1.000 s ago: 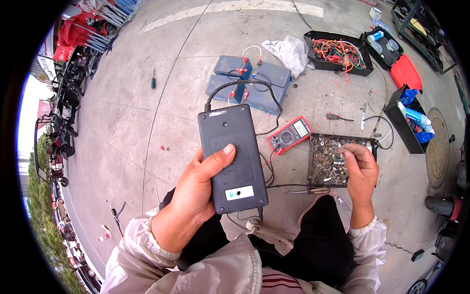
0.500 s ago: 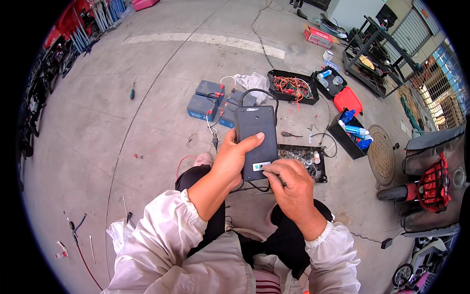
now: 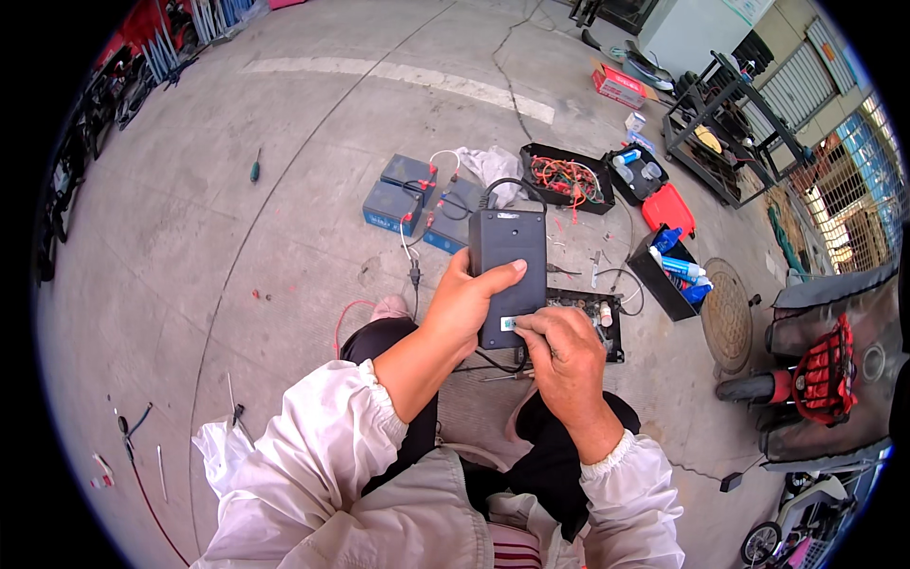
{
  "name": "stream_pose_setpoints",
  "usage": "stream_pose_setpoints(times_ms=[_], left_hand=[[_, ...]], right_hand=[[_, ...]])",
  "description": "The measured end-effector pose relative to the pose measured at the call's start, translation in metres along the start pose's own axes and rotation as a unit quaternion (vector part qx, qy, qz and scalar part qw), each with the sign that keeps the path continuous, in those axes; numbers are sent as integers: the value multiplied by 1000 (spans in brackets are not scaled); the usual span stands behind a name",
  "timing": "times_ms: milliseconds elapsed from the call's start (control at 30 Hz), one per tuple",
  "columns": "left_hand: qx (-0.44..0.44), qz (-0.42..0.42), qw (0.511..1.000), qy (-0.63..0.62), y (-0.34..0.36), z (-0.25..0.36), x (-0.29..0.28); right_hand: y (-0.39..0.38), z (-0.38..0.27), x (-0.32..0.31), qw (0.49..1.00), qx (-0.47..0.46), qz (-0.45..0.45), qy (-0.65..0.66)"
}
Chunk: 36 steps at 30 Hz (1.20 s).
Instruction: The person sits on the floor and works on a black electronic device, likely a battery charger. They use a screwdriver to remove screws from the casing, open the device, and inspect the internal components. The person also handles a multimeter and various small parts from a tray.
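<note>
A black box-shaped charger point(image 3: 513, 248) with a cord at its far end is in my left hand point(image 3: 463, 311), whose thumb lies across its upper face. Near the lower end of that face is a small white and green sticker point(image 3: 508, 323). My right hand point(image 3: 571, 358) is closed in a pinch at the sticker's right edge, its fingertips against the charger. Beyond the charger, dark blue batteries point(image 3: 392, 205) stand on the floor, joined by wires. Partly behind my right hand sits a black tray of small metal parts point(image 3: 614, 343).
Several containers stand on the ground ahead: a black box of tangled wires point(image 3: 611, 201), an open red-lidded case point(image 3: 670, 211) and a black bin point(image 3: 648, 275) with tubes. A grey rag point(image 3: 485, 165) lies by the batteries, a screwdriver point(image 3: 255, 171) farther left. A metal cart point(image 3: 697, 133) stands far right.
The charger has shifted slightly right and turned a little in my left hand's hold. My right hand stays pinched at the sticker and covers more of it. The whole view has turned slightly.
</note>
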<state>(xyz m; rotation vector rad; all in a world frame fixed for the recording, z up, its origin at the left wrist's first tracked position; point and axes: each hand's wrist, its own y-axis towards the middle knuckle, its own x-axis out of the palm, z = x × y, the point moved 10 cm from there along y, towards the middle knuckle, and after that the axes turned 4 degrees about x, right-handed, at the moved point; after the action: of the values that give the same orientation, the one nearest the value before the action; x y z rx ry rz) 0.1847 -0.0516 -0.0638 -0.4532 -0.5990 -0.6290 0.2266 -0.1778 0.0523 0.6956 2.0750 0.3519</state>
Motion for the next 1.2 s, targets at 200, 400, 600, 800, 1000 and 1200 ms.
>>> stream_pose_setpoints(times_ms=[200,400,600,800,1000,1200], left_hand=[[-16,9,1000,-8,2,-3,-1],[-33,7,999,-20,3,-4,-1],[-27,33,999,-31,0,-1,-3],[-40,5,999,-30,4,-5,-7],[-82,-1,995,-55,-5,1,-3],[-106,0,988,-112,-6,10,-10]], right_hand=[[3,0,5,999,-21,-14,-40],[5,-1,4,999,-26,2,-47],[5,-3,7,997,-39,-9,-59],[5,-7,6,998,-36,-8,-50],[-19,56,-10,970,172,117,125],[-109,225,65,879,436,114,157]])
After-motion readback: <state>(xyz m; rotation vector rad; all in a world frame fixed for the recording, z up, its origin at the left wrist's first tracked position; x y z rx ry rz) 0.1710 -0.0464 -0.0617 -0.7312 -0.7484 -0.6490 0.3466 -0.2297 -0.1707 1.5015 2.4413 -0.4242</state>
